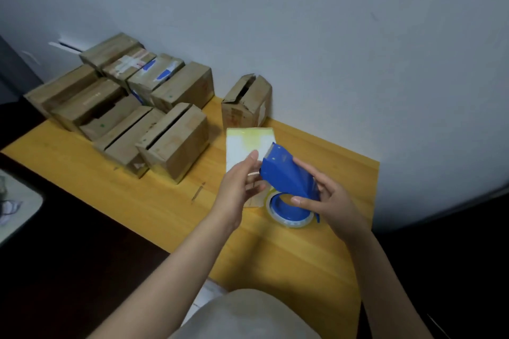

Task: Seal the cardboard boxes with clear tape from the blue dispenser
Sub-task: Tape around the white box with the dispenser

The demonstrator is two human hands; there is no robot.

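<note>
Right hand (333,201) grips the tape dispenser (286,173), left hand (239,187) at its blade, pinch unclear; white box (245,143) underneath, box pile (124,107) left.

I assess this as a makeshift packing station in a plain room: a yellow wooden table (165,209) against a bare, scuffed white wall (330,36), carrying reused cardboard boxes (176,143) with old labels.
</note>
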